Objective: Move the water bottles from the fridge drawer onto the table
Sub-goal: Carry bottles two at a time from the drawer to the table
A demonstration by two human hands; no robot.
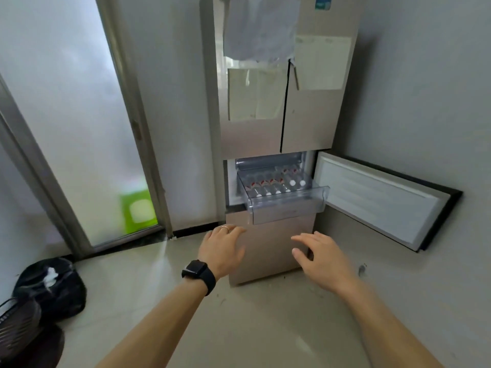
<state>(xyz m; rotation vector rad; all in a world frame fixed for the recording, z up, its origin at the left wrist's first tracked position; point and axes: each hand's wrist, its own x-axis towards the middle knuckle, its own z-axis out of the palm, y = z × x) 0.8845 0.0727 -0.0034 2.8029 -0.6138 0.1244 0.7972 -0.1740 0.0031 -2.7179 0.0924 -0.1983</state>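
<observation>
Water bottles point(276, 185) lie on their sides in the clear drawer point(288, 207), which is pulled out of the fridge point(305, 123) at its middle level, white caps toward me and red labels behind them. From the head view I see the small compartment door point(377, 200) swung wide to the right, against the wall. Sheets of paper point(261, 27) hang on the upper fridge doors. To the left is a frosted glass door point(79, 128) with something green point(138, 211) blurred behind it. A black bag point(53, 285) and a dark fan grille point(18, 322) sit on the floor point(252, 328) at the lower left. Nothing stands between my hands and the drawer.

The far ends of the bottles blur behind the plastic, so I cannot count them surely. The fan is cut off by the frame edge.

My left hand point(221, 251), with a black watch point(199, 273) at the wrist and a ring point(224, 228), and my right hand point(322, 258) are both held out below the drawer front. The fingers point(236, 231) of each are loosely spread and hold nothing. The bottles lie above and beyond the fingertips, apart from them, roughly between the two hands.
</observation>
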